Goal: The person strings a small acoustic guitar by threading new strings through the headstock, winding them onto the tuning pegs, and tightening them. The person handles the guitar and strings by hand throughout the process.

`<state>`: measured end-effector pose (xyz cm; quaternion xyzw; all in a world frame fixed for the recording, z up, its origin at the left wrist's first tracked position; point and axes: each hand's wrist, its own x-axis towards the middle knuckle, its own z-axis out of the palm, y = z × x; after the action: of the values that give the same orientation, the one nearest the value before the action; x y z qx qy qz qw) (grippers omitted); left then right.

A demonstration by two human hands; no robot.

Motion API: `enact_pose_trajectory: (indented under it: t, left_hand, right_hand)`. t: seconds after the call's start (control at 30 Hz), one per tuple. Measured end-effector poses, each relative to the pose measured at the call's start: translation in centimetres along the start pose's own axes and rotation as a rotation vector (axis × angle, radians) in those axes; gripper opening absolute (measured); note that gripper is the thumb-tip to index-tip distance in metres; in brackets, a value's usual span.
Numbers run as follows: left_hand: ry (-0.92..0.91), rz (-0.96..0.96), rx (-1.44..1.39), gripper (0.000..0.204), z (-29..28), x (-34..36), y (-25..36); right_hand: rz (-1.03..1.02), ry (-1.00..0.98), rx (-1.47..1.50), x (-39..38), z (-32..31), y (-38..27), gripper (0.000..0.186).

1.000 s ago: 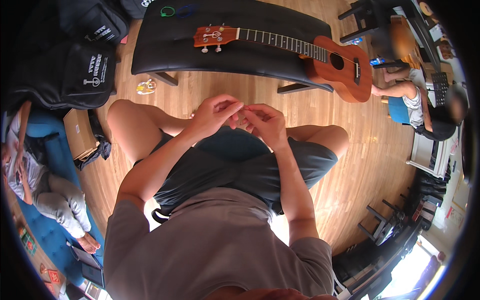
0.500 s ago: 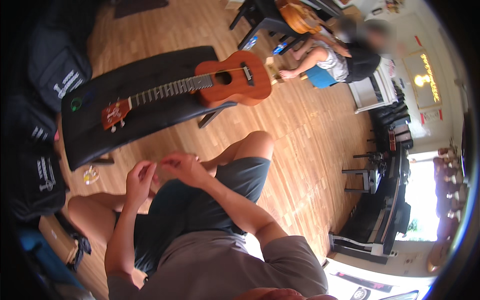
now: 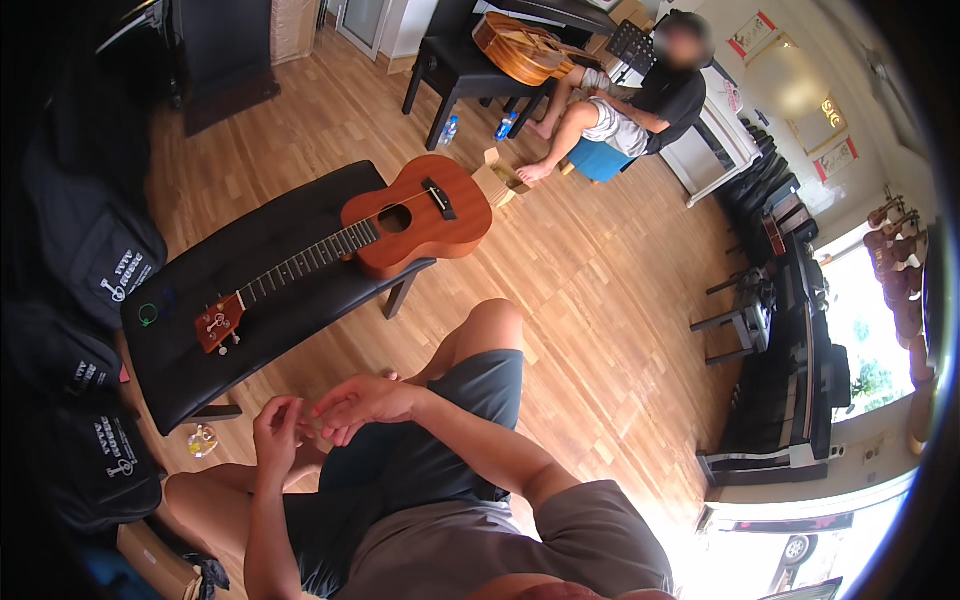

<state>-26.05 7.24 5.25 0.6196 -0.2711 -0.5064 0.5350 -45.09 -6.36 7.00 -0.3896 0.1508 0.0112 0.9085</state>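
Left hand (image 3: 277, 432): raised above the person's lap, fingers curled inward, fingertips meeting those of the other hand; whether anything is pinched between them cannot be told, being too small to see.

Right hand (image 3: 362, 402): just beside the left hand and touching it at the fingertips, fingers loosely bent and lying over one another, palm turned down; contents likewise not discernible.

Reddish-brown wooden ukulele (image 3: 372, 236): lying flat, strings up, ahead of both hands and apart from them; rounded body toward the far right, headstock with white tuning pegs toward the near left.

Black padded bench worktop (image 3: 190, 360): carries the ukulele; its near edge lies just beyond the left hand.

Small green ring-shaped item (image 3: 148, 314): on the worktop, left of the ukulele's headstock.

Small clear round object (image 3: 202, 440): on the wooden plank floor (image 3: 590, 300), left of the left hand, below the worktop's near edge.

Black fabric instrument bags (image 3: 95, 250): stacked to the far left of the hands.

Second person, seated (image 3: 640, 105): far ahead and to the right, well apart.
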Motion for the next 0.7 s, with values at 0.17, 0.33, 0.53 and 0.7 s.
enact_pose_trajectory:
  t: [0.17,0.33,0.53,0.7]
  left_hand:
    - [-0.081,-0.140,-0.245,0.012,0.4,-0.3,-0.8]
    - [-0.069,-0.179,-0.299,0.014,0.9,-0.2,-1.3]
    - [0.014,-0.178,-0.205,0.016,0.8,-0.4,0.2]
    - [-0.015,-0.160,-0.146,0.021,0.4,-0.1,-0.4]
  right_hand:
    - [0.037,-0.048,-0.041,0.7,-0.8,1.3,0.033]
    - [-0.080,0.093,-0.085,1.2,-0.4,2.4,0.028]
    - [-0.252,0.426,-0.395,1.8,0.0,3.3,0.020]
    - [-0.411,0.563,-0.927,2.1,0.1,3.8,0.022]
